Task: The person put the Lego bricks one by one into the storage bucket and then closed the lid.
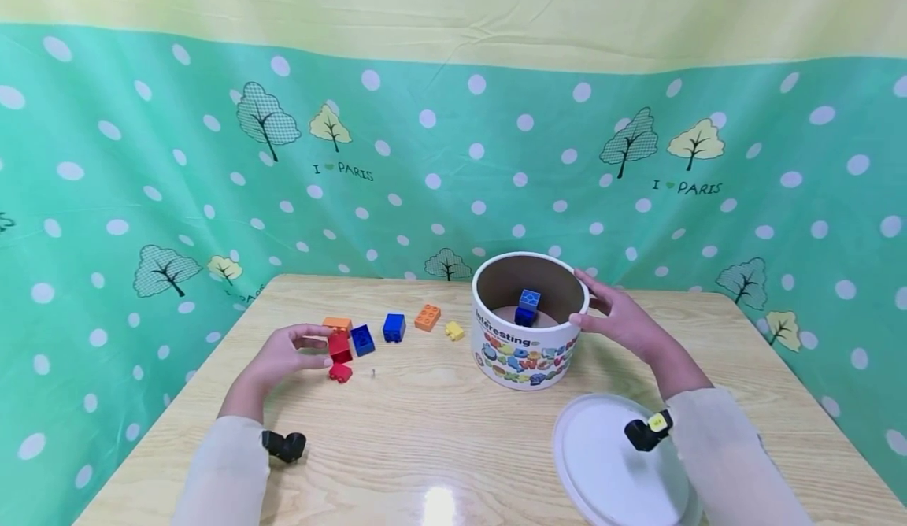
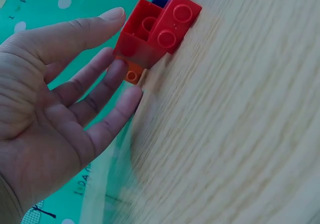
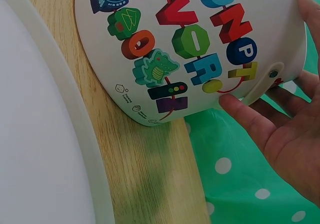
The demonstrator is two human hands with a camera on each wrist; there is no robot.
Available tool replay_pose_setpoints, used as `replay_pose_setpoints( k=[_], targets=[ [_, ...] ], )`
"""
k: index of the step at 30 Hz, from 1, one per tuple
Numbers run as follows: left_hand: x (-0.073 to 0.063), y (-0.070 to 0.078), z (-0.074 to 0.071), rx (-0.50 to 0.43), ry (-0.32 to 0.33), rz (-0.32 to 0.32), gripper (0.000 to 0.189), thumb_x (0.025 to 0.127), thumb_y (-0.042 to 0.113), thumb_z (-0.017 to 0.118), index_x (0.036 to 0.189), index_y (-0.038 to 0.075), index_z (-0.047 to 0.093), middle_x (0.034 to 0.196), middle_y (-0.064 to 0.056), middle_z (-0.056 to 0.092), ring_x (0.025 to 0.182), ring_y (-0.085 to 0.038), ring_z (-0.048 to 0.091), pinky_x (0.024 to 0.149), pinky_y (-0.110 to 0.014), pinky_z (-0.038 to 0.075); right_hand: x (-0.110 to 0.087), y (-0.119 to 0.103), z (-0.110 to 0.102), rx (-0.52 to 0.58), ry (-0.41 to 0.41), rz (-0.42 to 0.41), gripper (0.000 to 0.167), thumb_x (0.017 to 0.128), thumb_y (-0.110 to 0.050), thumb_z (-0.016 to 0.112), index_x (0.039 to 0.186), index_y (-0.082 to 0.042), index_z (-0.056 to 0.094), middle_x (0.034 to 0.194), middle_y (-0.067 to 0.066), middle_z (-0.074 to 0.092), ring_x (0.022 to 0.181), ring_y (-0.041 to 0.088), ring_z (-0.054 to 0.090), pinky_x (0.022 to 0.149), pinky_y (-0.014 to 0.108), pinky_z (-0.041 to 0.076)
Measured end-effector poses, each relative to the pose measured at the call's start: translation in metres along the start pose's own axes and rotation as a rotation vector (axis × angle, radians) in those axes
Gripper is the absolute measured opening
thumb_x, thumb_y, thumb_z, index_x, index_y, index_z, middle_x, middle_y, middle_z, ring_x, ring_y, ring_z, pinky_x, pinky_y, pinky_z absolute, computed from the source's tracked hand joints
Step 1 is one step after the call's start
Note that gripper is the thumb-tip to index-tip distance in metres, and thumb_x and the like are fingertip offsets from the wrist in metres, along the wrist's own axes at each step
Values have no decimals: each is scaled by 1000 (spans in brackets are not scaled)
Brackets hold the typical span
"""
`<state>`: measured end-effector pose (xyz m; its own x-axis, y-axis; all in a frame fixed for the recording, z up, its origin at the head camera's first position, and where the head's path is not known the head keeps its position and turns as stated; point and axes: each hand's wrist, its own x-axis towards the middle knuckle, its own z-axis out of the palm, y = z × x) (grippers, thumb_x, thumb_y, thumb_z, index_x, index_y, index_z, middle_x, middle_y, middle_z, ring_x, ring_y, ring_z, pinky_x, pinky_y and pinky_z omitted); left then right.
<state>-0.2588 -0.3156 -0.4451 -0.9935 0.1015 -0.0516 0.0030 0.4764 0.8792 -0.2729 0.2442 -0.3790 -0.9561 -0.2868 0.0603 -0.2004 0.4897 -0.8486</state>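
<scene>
On the left, my left hand (image 1: 292, 350) reaches to a red brick (image 1: 339, 346), thumb and fingers spread close beside it. The left wrist view shows the brick's hollow side, with the thumb tip (image 2: 116, 13) right at its edge. A smaller red brick (image 1: 340, 372) with two studs lies just in front. Behind them are an orange brick (image 1: 337, 324) and a dark blue brick (image 1: 363, 340). My right hand (image 1: 623, 317) holds the white bucket (image 1: 524, 353) at its handle side, thumb and index finger apart against it. Blue bricks (image 1: 528, 302) sit inside the bucket.
Between the left hand and the bucket lie a blue brick (image 1: 394, 327), an orange brick (image 1: 427, 317) and a small yellow piece (image 1: 454, 331). A white round lid (image 1: 609, 455) rests on the wooden table (image 1: 397, 447) beneath the right forearm. A green dotted cloth (image 1: 453, 172) hangs behind.
</scene>
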Motion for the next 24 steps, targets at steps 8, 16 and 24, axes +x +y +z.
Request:
replay_pose_setpoints(
  k=[8, 16, 24],
  targets=[
    [8, -6, 1, 9, -13, 7, 53, 78, 14, 83, 126, 4, 63, 125, -18, 62, 113, -34, 59, 88, -31, 53, 0, -1, 0, -7, 4, 5, 93, 86, -43, 73, 157, -26, 16, 160, 16, 19, 141, 46, 24, 103, 64, 34],
    [12, -10, 4, 51, -14, 25, 51, 80, 16, 81, 126, 3, 63, 123, -17, 63, 113, -34, 59, 91, -34, 51, -1, -1, 1, -7, 9, 6, 93, 86, -42, 74, 157, -25, 17, 159, 16, 19, 140, 46, 24, 102, 64, 35],
    [7, -6, 4, 28, 19, -1, 51, 81, 20, 81, 127, 7, 64, 130, -18, 59, 116, -36, 58, 94, -41, 50, 0, -2, 0, 1, 8, -4, 93, 86, -41, 74, 157, -23, 17, 159, 16, 20, 140, 47, 25, 102, 63, 36]
  ],
)
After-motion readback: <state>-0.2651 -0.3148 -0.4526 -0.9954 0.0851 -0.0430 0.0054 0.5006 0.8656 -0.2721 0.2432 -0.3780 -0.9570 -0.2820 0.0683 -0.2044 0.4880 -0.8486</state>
